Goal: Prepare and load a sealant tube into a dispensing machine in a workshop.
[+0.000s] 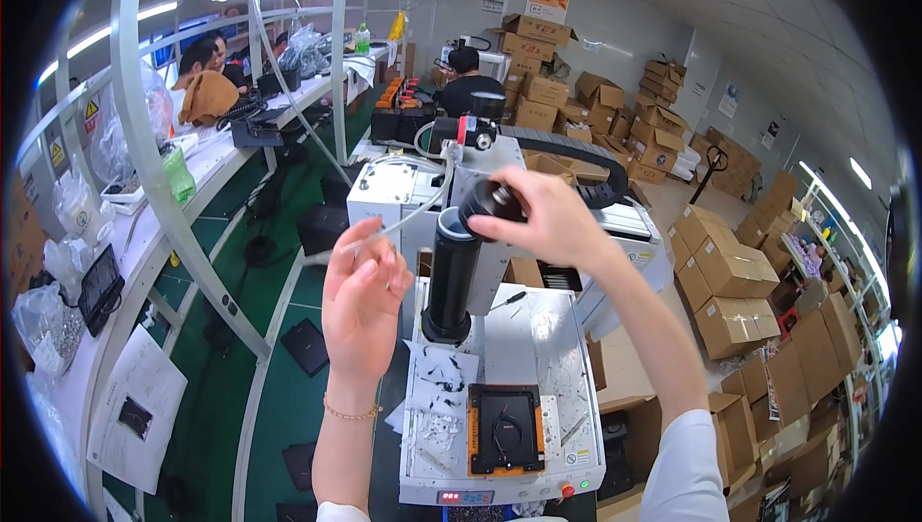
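My right hand [552, 219] grips a black round cap [492, 203] just over the open top of a tall black cylinder [453, 277]. The cap is tilted, and the cylinder's pale inner wall shows below it. My left hand [363, 301] is raised to the left of the cylinder, palm up, with fingers loosely bent and apart. A translucent hose [423, 209] crosses by its fingertips; whether they touch it I cannot tell. Below, on the white machine bed [523, 335], a black flat part with a thin cable [505, 431] lies in an orange-edged fixture [473, 440].
A screwdriver [509, 302] and stained paper [442, 373] lie on the bed. A red button [567, 490] is at its front edge. Left stands a long workbench [206, 171] behind a metal frame post [130, 119]. Cardboard boxes [725, 272] are stacked right. Other people sit farther back.
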Demonstrator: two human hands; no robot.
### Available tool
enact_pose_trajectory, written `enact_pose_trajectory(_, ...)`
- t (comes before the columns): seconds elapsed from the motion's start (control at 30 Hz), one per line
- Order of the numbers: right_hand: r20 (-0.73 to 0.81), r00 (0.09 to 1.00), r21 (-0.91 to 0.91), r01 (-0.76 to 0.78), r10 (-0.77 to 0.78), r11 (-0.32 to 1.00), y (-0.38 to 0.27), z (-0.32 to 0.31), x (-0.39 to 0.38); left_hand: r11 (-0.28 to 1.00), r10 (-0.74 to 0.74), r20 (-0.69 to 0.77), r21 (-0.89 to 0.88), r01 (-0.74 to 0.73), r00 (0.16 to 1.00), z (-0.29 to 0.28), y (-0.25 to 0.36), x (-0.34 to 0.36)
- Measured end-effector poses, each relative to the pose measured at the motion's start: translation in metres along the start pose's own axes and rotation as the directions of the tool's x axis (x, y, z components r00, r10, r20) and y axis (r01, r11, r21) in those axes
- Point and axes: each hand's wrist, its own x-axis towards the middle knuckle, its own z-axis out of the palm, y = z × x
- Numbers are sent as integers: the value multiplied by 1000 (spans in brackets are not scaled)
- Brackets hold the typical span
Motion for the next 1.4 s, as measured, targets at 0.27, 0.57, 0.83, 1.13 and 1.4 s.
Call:
enact_pose_trajectory(0.27, 389, 907, -336, -24, 162, 942, -30, -6, 44, 969, -95, 107, -218, 116, 990, -2, 16, 2)
enact_pose_trajectory(0.57, 484, 865, -262, 0, 131, 965, -32, -8, 51, 978, -120, 124, -153, 139, 985, -8, 17, -1)
enact_pose_trajectory(0.83, 480, 875, -86, 123, -67, 989, -18, -5, 52, 959, -99, 83, -256, 118, 992, 0, 24, 2)
enact_pose_trajectory(1.13, 400, 900, -532, 74, 173, 844, -41, 1, 55, 948, -79, 45, -305, 89, 996, -4, 32, 10)
enact_pose_trajectory(1.4, 372, 893, -630, 45, 251, 775, -53, -7, 62, 940, -68, 68, -330, 87, 995, -1, 32, 16)
